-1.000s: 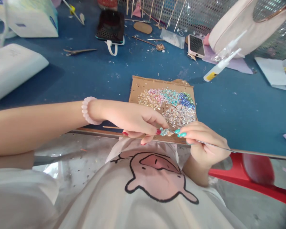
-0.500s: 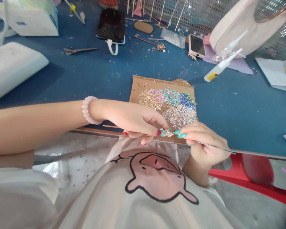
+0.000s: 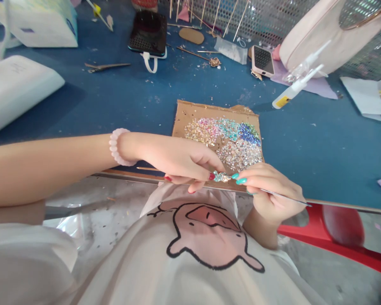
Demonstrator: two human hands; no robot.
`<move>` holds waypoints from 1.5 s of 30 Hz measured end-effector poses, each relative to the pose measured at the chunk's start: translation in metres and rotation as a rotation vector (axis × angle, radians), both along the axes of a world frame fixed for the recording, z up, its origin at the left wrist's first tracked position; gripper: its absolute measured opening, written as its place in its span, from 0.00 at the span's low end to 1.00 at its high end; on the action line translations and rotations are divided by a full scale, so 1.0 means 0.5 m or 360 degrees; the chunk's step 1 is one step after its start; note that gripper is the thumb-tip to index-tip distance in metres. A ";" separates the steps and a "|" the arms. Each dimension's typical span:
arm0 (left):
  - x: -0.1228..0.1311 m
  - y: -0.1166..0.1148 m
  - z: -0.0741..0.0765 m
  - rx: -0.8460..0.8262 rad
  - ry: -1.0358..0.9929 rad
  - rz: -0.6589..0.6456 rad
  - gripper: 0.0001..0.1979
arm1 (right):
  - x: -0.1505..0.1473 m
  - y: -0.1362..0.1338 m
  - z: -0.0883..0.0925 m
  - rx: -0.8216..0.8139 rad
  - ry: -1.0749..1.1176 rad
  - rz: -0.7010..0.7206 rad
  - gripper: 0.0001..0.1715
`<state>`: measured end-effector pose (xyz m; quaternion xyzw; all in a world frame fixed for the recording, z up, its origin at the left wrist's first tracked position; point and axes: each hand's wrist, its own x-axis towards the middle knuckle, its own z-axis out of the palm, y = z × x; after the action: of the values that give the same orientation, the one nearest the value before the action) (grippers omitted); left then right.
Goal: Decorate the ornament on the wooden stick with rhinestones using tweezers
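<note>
My left hand [image 3: 180,159], red-nailed and wearing a pale pink bead bracelet [image 3: 116,146], pinches a small rhinestone-covered ornament [image 3: 221,176] between thumb and fingers. From the right, my right hand [image 3: 269,186], with turquoise nails, closes round a thin metal rod [image 3: 285,196]. Its fingertips meet at the ornament's right end; whether they touch it I cannot tell, and the rod's working tip is too small to make out. Just beyond both hands lies a cardboard sheet [image 3: 180,114] bearing loose rhinestones [image 3: 238,152] in silver, gold, pink, turquoise, blue and green patches.
Along the back stand a black phone [image 3: 148,34], a smaller pale phone [image 3: 262,60], a glue bottle [image 3: 288,95] and a white bag [image 3: 317,38]. Scissors [image 3: 108,67] and a white box-like device [image 3: 19,91] lie to the left. A red chair [image 3: 343,226] is at lower right.
Both hands keep almost the same place. The rod's rear end has shifted very slightly, and the right fingertips have moved a touch to the left.
</note>
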<state>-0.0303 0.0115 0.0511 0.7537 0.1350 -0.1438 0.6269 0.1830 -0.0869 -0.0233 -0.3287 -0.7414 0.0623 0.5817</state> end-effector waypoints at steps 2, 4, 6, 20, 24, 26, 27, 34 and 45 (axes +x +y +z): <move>0.001 0.000 -0.001 -0.0047 -0.0010 0.0015 0.16 | 0.001 -0.001 0.000 -0.0012 -0.0013 -0.0005 0.03; 0.001 0.000 -0.002 -0.0094 -0.0008 0.0038 0.16 | 0.003 -0.002 0.001 -0.0040 -0.0045 -0.0008 0.04; 0.001 -0.001 -0.002 -0.0127 0.0002 0.0057 0.15 | 0.004 -0.003 0.002 -0.0062 -0.0071 -0.0012 0.04; 0.000 0.000 0.000 -0.0128 0.0002 0.0045 0.16 | 0.001 -0.006 0.006 -0.0083 -0.0049 -0.0038 0.03; 0.000 -0.001 0.002 -0.0124 0.0018 0.0052 0.17 | -0.002 -0.006 0.006 -0.0072 -0.0019 -0.0028 0.04; 0.000 -0.001 0.004 -0.0106 0.0022 0.0057 0.18 | -0.004 -0.006 0.006 -0.0074 -0.0001 -0.0029 0.04; 0.000 -0.001 0.004 -0.0089 0.0026 0.0057 0.18 | -0.005 -0.006 0.005 -0.0081 0.0003 -0.0031 0.04; -0.003 0.002 -0.005 -0.0063 -0.0021 0.0024 0.21 | 0.001 -0.005 0.005 -0.0037 0.0028 -0.0036 0.04; -0.008 0.011 -0.030 -0.0409 -0.0080 0.0146 0.18 | -0.004 -0.006 0.001 0.0021 0.0187 0.0028 0.04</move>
<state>-0.0344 0.0167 0.0361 0.6636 0.1340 -0.1121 0.7274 0.1810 -0.0901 -0.0230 -0.3141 -0.7092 0.0815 0.6259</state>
